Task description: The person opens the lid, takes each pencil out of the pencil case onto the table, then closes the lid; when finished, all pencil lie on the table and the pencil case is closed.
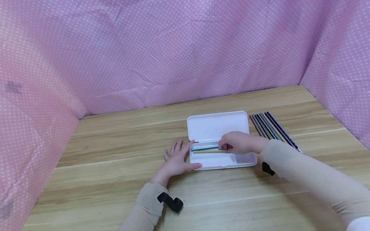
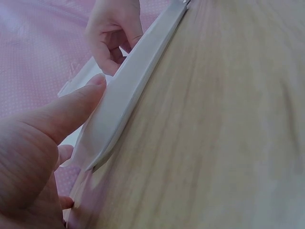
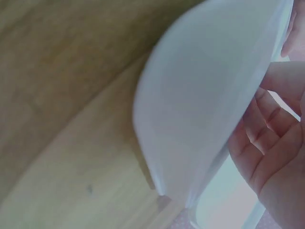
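Note:
A white pencil case (image 1: pixel 217 160) lies with its lid (image 1: pixel 217 125) swung back on the table. Inside it are a teal pencil (image 1: pixel 205 149) and a yellow pencil (image 1: pixel 207 151), side by side. My left hand (image 1: pixel 175 165) spreads round the case's left end, its thumb at the front edge and index finger near the hinge. My right hand (image 1: pixel 238 142) reaches into the case from the right, curled fingers pinching the right end of the yellow pencil. In the right wrist view, the case wall (image 3: pixel 200 95) hides those fingertips.
Several coloured pencils (image 1: pixel 272 126) lie in a slanted row to the right of the case, partly behind the right forearm. The wooden table (image 1: pixel 112 200) is bordered by a pink dotted cloth (image 1: pixel 177 47) at the back and sides.

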Action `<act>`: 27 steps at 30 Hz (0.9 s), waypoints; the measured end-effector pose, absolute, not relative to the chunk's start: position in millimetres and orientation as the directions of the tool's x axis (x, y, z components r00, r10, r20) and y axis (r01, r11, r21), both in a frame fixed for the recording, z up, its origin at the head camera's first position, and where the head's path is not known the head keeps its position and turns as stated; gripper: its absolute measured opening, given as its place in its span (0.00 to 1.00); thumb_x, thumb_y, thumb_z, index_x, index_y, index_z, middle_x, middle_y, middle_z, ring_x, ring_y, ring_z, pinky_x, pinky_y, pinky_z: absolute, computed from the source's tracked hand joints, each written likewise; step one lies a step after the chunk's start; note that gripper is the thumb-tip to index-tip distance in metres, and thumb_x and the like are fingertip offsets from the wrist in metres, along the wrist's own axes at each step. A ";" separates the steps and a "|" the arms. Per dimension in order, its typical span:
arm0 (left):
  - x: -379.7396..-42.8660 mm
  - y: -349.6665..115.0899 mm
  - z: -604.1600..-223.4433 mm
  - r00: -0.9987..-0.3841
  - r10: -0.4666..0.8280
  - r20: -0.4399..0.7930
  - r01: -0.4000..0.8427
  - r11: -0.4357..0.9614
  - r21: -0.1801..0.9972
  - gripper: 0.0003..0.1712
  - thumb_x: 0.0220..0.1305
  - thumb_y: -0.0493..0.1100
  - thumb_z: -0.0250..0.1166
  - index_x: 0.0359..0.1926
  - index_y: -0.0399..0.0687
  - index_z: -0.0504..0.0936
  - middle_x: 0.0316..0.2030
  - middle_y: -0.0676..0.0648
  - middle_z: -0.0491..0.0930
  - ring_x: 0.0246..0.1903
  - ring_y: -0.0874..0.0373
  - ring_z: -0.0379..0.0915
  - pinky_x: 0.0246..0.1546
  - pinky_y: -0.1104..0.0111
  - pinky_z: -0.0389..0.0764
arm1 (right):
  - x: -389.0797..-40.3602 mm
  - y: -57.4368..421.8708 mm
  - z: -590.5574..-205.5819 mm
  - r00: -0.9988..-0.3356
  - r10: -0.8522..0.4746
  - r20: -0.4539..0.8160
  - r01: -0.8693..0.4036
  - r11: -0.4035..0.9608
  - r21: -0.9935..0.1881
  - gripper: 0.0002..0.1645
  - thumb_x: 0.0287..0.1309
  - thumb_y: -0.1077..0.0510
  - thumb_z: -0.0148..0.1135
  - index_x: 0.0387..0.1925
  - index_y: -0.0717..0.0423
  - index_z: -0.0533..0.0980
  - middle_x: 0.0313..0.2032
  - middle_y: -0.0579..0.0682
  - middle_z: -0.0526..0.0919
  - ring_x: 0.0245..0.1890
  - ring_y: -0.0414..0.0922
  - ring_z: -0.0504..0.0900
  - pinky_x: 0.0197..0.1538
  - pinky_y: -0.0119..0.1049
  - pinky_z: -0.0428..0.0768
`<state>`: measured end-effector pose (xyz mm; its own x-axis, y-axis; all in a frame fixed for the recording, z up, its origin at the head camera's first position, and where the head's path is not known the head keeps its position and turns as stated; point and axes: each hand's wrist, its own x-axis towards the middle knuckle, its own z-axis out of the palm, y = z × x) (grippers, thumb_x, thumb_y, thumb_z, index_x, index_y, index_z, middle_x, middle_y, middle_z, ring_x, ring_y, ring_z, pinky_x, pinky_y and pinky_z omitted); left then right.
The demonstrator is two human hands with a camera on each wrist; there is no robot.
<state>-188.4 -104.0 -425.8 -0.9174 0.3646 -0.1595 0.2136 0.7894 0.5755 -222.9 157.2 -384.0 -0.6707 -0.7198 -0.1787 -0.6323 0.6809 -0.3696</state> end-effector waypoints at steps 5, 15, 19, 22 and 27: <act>-188.3 -104.1 -427.2 -0.919 0.360 -0.163 0.208 0.791 0.575 0.51 0.51 0.63 0.69 0.73 0.65 0.53 0.74 0.39 0.40 0.72 0.39 0.27 0.63 0.38 0.23 | -221.6 157.7 -383.5 -0.652 -0.740 -0.168 -0.650 0.659 -0.378 0.12 0.56 0.69 0.61 0.43 0.57 0.80 0.30 0.45 0.77 0.32 0.40 0.71 0.42 0.34 0.75; -187.2 -102.6 -423.4 -0.919 0.362 -0.154 0.217 0.793 0.569 0.51 0.51 0.62 0.69 0.73 0.65 0.53 0.74 0.38 0.41 0.72 0.39 0.28 0.63 0.38 0.23 | -223.3 165.1 -384.5 -0.655 -0.751 -0.083 -0.640 0.610 -0.467 0.12 0.57 0.70 0.59 0.43 0.60 0.80 0.33 0.48 0.80 0.33 0.39 0.73 0.42 0.35 0.76; -187.6 -102.5 -423.0 -0.919 0.365 -0.151 0.221 0.793 0.568 0.51 0.51 0.62 0.69 0.73 0.64 0.53 0.73 0.38 0.41 0.72 0.38 0.28 0.62 0.37 0.24 | -223.8 169.8 -379.3 -0.705 -0.705 -0.076 -0.563 0.622 -0.544 0.13 0.58 0.68 0.57 0.45 0.58 0.79 0.36 0.48 0.81 0.37 0.41 0.76 0.45 0.38 0.77; -188.1 -102.8 -423.5 -0.918 0.366 -0.151 0.221 0.791 0.571 0.51 0.51 0.62 0.69 0.73 0.63 0.53 0.73 0.38 0.41 0.72 0.38 0.28 0.62 0.37 0.23 | -224.1 173.1 -374.0 -0.743 -0.664 -0.076 -0.492 0.620 -0.612 0.14 0.60 0.67 0.56 0.47 0.59 0.78 0.38 0.50 0.81 0.40 0.44 0.76 0.47 0.41 0.77; -188.2 -103.6 -424.4 -0.918 0.368 -0.148 0.223 0.788 0.574 0.51 0.51 0.62 0.69 0.73 0.64 0.54 0.73 0.38 0.41 0.72 0.38 0.28 0.62 0.37 0.23 | -225.5 179.7 -368.6 -0.794 -0.604 -0.071 -0.396 0.602 -0.694 0.16 0.61 0.66 0.57 0.51 0.60 0.76 0.40 0.52 0.80 0.43 0.47 0.75 0.46 0.40 0.75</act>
<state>-188.2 -103.6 -424.4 -0.9180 0.3678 -0.1484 0.2228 0.7879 0.5741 -225.5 179.7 -368.6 -0.7936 -0.6042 -0.0714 -0.3956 0.6016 -0.6940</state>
